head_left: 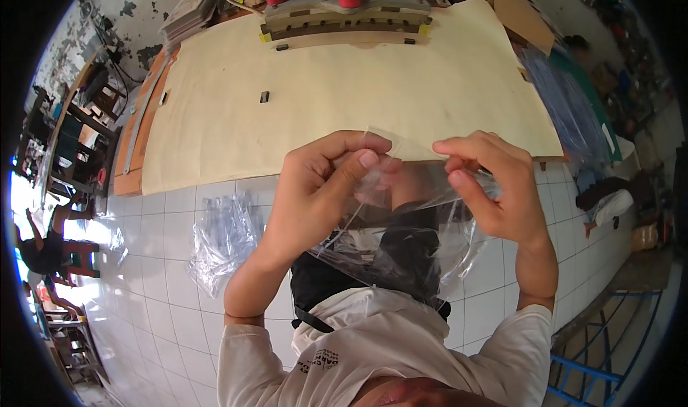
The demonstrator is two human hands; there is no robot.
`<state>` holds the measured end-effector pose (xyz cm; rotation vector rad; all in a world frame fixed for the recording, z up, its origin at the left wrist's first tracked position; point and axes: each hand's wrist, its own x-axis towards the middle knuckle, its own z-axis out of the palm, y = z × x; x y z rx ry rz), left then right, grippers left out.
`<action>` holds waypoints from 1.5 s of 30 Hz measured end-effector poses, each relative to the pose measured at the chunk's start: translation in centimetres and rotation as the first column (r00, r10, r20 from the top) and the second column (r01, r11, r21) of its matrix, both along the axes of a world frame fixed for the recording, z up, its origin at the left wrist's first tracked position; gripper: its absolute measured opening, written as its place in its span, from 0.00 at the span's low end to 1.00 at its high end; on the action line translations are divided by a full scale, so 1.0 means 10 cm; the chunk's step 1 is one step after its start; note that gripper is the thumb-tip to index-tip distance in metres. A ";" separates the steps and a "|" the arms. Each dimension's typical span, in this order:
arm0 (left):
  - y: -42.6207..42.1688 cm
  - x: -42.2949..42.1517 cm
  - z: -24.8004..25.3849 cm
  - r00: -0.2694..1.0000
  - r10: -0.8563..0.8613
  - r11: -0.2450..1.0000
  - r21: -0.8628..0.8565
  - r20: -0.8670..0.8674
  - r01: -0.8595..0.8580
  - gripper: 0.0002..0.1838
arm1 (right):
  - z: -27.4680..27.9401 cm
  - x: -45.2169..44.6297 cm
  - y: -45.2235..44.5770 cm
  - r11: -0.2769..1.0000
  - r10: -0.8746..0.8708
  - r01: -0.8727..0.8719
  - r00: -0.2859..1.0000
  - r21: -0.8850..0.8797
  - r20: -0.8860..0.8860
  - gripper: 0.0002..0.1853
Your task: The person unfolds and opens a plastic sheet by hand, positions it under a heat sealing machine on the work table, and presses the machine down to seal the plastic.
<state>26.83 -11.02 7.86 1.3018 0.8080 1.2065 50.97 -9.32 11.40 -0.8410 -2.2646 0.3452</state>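
Observation:
A clear plastic sheet (416,235) hangs in front of my body, above my lap. My left hand (333,181) pinches its upper left part between thumb and fingers, near the table's front edge. On the right, my right hand (494,181) is beside the sheet's upper right part, thumb and index finger apart; whether its other fingers touch the film is hard to tell. A thin transparent corner of the plastic sticks up between the hands over the cream table cover (344,91).
A machine bar (347,25) stands at the table's back. Small dark blocks, one being a block (264,96), lie on the cover. Clear plastic (226,235) is piled at left, and more plastic (562,95) lies at right. A person (46,245) sits far left; blue metal frame (588,371) lower right.

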 end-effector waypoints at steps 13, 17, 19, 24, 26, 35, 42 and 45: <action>-0.13 0.10 0.10 0.992 0.035 0.996 0.085 -0.125 -0.024 0.12 | 0.09 -0.52 0.11 0.968 0.081 -0.163 0.923 -0.192 -0.376 0.04; -0.13 0.11 0.09 0.994 0.067 0.989 0.136 -0.090 -0.055 0.11 | 0.08 -0.53 0.12 0.967 0.070 -0.159 0.918 -0.199 -0.391 0.04; -0.14 0.12 0.10 0.993 0.059 0.989 0.140 -0.101 -0.044 0.11 | 0.08 -0.53 0.11 0.965 0.061 -0.155 0.916 -0.212 -0.396 0.04; -0.13 0.12 0.10 0.996 0.058 0.991 0.127 -0.068 -0.049 0.13 | 0.09 -0.52 0.11 0.971 0.050 -0.137 0.918 -0.195 -0.394 0.04; -0.13 0.12 0.09 0.996 0.065 0.990 0.129 -0.066 -0.056 0.13 | 0.11 -0.52 0.08 0.953 0.022 -0.141 0.914 -0.267 -0.404 0.04; -0.12 0.10 0.08 0.973 0.150 0.978 0.169 -0.176 -0.121 0.11 | 0.11 -0.52 0.13 0.952 0.142 -0.222 0.930 -0.211 -0.338 0.05; -0.11 0.08 0.08 0.982 0.078 0.992 0.107 -0.174 -0.060 0.12 | 0.10 -0.59 0.11 0.951 0.060 -0.170 0.921 -0.258 -0.386 0.05; -0.13 0.11 0.14 0.999 0.032 0.998 0.064 -0.031 -0.030 0.11 | 0.10 -0.60 0.12 0.976 0.119 -0.175 0.925 -0.129 -0.360 0.05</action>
